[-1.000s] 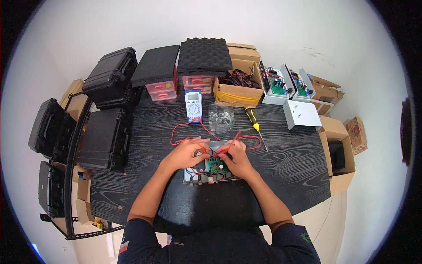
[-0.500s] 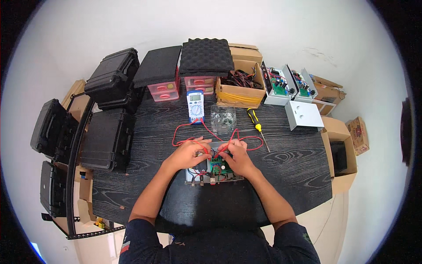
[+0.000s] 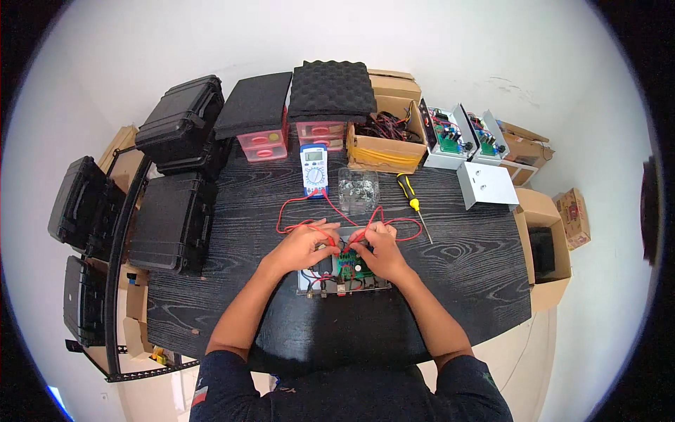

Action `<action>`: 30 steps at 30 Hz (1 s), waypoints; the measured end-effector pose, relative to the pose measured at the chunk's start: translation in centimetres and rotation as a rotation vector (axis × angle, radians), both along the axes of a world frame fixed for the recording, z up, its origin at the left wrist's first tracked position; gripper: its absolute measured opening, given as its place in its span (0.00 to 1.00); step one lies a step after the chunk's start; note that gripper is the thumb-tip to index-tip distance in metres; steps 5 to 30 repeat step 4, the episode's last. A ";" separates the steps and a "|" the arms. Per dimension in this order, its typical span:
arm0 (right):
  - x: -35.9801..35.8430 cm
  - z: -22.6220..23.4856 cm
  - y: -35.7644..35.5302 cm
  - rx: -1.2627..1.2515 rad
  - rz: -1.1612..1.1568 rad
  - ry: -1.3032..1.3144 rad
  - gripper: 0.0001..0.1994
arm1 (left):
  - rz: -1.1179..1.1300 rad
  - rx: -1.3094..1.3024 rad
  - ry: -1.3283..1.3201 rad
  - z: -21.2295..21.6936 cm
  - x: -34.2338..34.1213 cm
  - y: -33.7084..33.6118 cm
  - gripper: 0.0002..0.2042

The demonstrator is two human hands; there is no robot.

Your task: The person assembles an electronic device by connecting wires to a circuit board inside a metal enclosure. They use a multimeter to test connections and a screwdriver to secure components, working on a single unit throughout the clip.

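Observation:
My left hand (image 3: 311, 243) pinches a red multimeter probe (image 3: 331, 240) over an electronics unit with its cover off. Opposite it, my right hand (image 3: 378, 245) grips a second red probe (image 3: 356, 237). Both probes point down at the green circuit board (image 3: 357, 261) inside the unit's metal case (image 3: 307, 283); whether the tips touch it is too small to tell. Red leads run from the probes to a blue and white multimeter (image 3: 315, 171) lying beyond my hands. Its display is too small to make out. Wires and connectors line the case's near edge.
Behind the hands lie a clear plastic tray (image 3: 358, 190) of small parts and a yellow-black screwdriver (image 3: 409, 193). Pink drawer units (image 3: 263, 145) under black foam and a carton of cables (image 3: 380, 156) stand farther back. Black hard cases (image 3: 173, 224) fill the left; white-cased units (image 3: 447, 137) the right.
Both hands keep their places over the circuit board, with the probes still held. The whole view has shifted very slightly.

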State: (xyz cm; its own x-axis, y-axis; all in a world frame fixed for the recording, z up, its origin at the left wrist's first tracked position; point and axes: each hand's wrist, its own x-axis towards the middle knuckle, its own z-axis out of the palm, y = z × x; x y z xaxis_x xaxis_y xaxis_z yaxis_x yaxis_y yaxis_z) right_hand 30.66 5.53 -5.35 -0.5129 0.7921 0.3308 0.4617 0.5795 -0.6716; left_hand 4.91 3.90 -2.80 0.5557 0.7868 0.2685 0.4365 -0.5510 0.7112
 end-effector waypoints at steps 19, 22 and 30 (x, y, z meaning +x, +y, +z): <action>0.0 0.1 0.0 -0.011 0.001 -0.008 0.08 | -0.001 -0.002 0.003 0.1 0.0 0.0 0.05; 0.0 0.1 0.0 -0.011 0.001 -0.008 0.08 | -0.001 -0.002 0.003 0.1 0.0 0.0 0.05; 0.0 0.1 0.0 -0.011 0.001 -0.008 0.08 | -0.001 -0.002 0.003 0.1 0.0 0.0 0.05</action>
